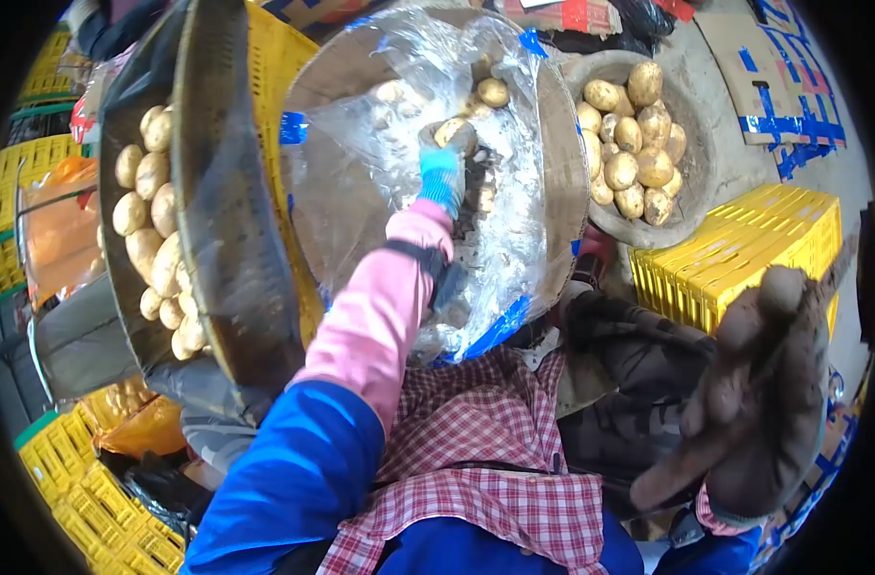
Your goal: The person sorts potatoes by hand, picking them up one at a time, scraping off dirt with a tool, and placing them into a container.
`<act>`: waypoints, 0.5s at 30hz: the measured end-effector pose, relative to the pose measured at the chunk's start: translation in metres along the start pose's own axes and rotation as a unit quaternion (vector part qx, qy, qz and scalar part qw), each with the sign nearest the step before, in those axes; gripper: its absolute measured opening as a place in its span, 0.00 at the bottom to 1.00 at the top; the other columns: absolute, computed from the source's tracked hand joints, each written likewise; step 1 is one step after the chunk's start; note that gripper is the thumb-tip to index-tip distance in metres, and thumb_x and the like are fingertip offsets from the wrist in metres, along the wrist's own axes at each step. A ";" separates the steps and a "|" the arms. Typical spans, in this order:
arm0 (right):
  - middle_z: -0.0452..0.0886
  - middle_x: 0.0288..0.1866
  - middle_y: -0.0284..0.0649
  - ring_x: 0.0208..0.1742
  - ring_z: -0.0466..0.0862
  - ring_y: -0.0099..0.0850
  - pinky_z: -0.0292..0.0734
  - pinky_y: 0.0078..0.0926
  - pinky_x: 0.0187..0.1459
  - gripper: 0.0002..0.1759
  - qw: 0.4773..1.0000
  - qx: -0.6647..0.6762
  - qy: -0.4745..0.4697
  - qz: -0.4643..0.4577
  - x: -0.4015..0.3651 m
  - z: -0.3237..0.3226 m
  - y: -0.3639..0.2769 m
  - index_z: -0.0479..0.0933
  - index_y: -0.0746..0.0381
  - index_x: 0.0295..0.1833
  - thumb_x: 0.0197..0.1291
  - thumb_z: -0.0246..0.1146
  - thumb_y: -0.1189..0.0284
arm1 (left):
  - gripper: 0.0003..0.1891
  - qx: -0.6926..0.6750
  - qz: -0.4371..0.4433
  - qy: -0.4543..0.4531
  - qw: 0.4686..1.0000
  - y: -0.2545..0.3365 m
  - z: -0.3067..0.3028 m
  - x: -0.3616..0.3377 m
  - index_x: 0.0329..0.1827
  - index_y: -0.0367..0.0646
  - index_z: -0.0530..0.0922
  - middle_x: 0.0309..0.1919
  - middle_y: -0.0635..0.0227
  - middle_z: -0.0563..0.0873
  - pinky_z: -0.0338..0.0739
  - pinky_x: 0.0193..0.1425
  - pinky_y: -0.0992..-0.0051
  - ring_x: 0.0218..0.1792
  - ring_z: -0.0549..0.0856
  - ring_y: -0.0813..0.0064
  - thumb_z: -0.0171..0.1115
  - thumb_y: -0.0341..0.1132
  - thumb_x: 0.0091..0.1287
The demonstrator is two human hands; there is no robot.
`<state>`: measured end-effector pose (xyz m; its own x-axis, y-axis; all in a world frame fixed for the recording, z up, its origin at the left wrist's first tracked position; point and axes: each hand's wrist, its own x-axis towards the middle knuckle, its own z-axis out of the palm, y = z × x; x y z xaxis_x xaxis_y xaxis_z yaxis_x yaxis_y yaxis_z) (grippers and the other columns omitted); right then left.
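My left hand (pixel 444 146), in a blue-cuffed glove with a dark palm part, reaches down into a cardboard box (pixel 337 192) lined with clear plastic (pixel 514 240). Its fingers are closed around a potato (pixel 451 130), which shows at the fingertips. Another potato (pixel 493 92) lies deeper in the lined box, beyond the hand, with more potatoes partly veiled by the plastic. At the lower right, my right hand (pixel 758 393) wears a soil-darkened glove. Its fingers are spread and nothing is in them. It is nearest to an upturned yellow crate (pixel 744 249).
A round basin (pixel 701 182) of potatoes stands right of the box. On the left, a dark-walled container (pixel 228 192) holds several potatoes (pixel 150 177). Yellow crates (pixel 92 498) line the left side. Flattened cardboard with blue tape (pixel 792 125) lies at upper right. Someone's dark glove (pixel 112 36) shows at top left.
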<state>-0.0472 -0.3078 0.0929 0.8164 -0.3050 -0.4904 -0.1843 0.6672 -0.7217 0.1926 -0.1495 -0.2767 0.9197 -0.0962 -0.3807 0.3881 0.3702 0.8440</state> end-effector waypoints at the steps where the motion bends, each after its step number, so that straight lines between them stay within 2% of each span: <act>1: 0.77 0.53 0.47 0.35 0.85 0.30 0.87 0.27 0.29 0.20 0.994 -0.090 0.021 -0.061 0.001 0.004 0.004 0.60 0.62 0.66 0.77 0.45 0.62 | 0.19 -0.076 -0.060 0.010 0.995 0.035 0.013 -0.030 0.55 0.41 0.69 0.41 0.57 0.82 0.88 0.37 0.64 0.36 0.86 0.63 0.65 0.36 0.67; 2: 0.77 0.48 0.43 0.29 0.79 0.22 0.81 0.19 0.25 0.22 0.992 -0.123 0.031 -0.012 0.004 0.017 -0.003 0.64 0.64 0.62 0.74 0.50 0.57 | 0.18 -0.212 -0.146 -0.077 0.963 0.043 0.003 -0.032 0.55 0.41 0.71 0.43 0.57 0.83 0.89 0.39 0.63 0.41 0.86 0.60 0.61 0.42 0.70; 3: 0.76 0.46 0.40 0.28 0.77 0.20 0.79 0.17 0.24 0.24 0.982 -0.171 0.034 -0.065 0.007 0.018 0.008 0.65 0.64 0.61 0.72 0.53 0.55 | 0.22 -0.289 -0.154 -0.112 0.938 0.066 0.015 -0.060 0.56 0.41 0.72 0.44 0.56 0.83 0.89 0.43 0.63 0.46 0.86 0.58 0.60 0.48 0.70; 5: 0.77 0.42 0.37 0.29 0.76 0.18 0.75 0.15 0.26 0.22 0.966 -0.237 0.000 -0.101 0.016 0.020 0.018 0.68 0.65 0.59 0.72 0.54 0.57 | 0.27 -0.363 -0.184 -0.206 0.890 0.101 0.018 -0.100 0.59 0.39 0.72 0.46 0.55 0.82 0.87 0.35 0.70 0.42 0.85 0.61 0.60 0.54 0.68; 7: 0.76 0.37 0.34 0.30 0.75 0.17 0.72 0.13 0.30 0.20 0.944 -0.303 -0.111 -0.073 0.017 0.017 0.014 0.70 0.65 0.58 0.72 0.54 0.61 | 0.33 -0.388 -0.226 -0.298 0.843 0.130 0.019 -0.133 0.60 0.39 0.72 0.50 0.51 0.81 0.78 0.27 0.76 0.36 0.81 0.65 0.58 0.60 0.67; 8: 0.76 0.36 0.33 0.31 0.75 0.16 0.71 0.13 0.30 0.20 0.950 -0.268 -0.140 -0.079 0.025 0.017 0.025 0.71 0.65 0.58 0.72 0.55 0.61 | 0.35 -0.362 -0.196 -0.280 0.867 0.145 0.023 -0.152 0.62 0.38 0.71 0.54 0.48 0.79 0.70 0.24 0.78 0.33 0.76 0.68 0.55 0.63 0.66; 9: 0.76 0.35 0.32 0.31 0.74 0.15 0.69 0.13 0.31 0.19 0.954 -0.232 -0.169 -0.083 0.037 0.016 0.042 0.72 0.65 0.58 0.72 0.55 0.62 | 0.35 -0.358 -0.187 -0.288 0.868 0.160 0.026 -0.168 0.62 0.38 0.71 0.54 0.48 0.79 0.70 0.24 0.78 0.33 0.76 0.68 0.55 0.63 0.66; 11: 0.77 0.37 0.31 0.31 0.74 0.15 0.69 0.14 0.32 0.19 0.864 -0.454 -0.145 -0.162 0.049 0.007 0.064 0.71 0.66 0.59 0.72 0.54 0.64 | 0.35 -0.322 -0.177 -0.273 0.889 0.184 0.029 -0.202 0.63 0.39 0.71 0.56 0.47 0.78 0.75 0.26 0.76 0.34 0.78 0.65 0.56 0.62 0.66; 12: 0.81 0.38 0.34 0.33 0.79 0.24 0.73 0.22 0.35 0.20 0.833 -0.466 -0.191 -0.227 0.045 0.009 0.068 0.71 0.68 0.61 0.71 0.54 0.66 | 0.33 -0.305 -0.184 -0.266 0.896 0.191 0.026 -0.215 0.64 0.40 0.71 0.55 0.51 0.80 0.78 0.29 0.74 0.36 0.81 0.65 0.56 0.59 0.68; 13: 0.81 0.38 0.34 0.33 0.79 0.24 0.73 0.22 0.35 0.20 0.831 -0.466 -0.192 -0.234 0.041 0.010 0.075 0.71 0.68 0.61 0.71 0.54 0.66 | 0.33 -0.303 -0.178 -0.271 0.896 0.197 0.024 -0.229 0.64 0.40 0.71 0.55 0.51 0.80 0.78 0.29 0.74 0.36 0.81 0.65 0.56 0.59 0.68; 15: 0.84 0.38 0.43 0.37 0.83 0.35 0.75 0.35 0.39 0.21 0.750 -0.538 -0.184 -0.337 0.038 0.011 0.092 0.71 0.70 0.62 0.68 0.56 0.70 | 0.29 -0.212 -0.128 -0.198 0.948 0.209 0.025 -0.256 0.63 0.43 0.73 0.54 0.56 0.81 0.81 0.34 0.71 0.41 0.84 0.64 0.56 0.57 0.70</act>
<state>-0.0270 -0.2504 0.0133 0.9819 0.0130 0.1889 0.1648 -0.5501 -0.8187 0.0400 -0.0708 0.0070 0.7822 -0.5404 -0.3101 0.6192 0.6188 0.4833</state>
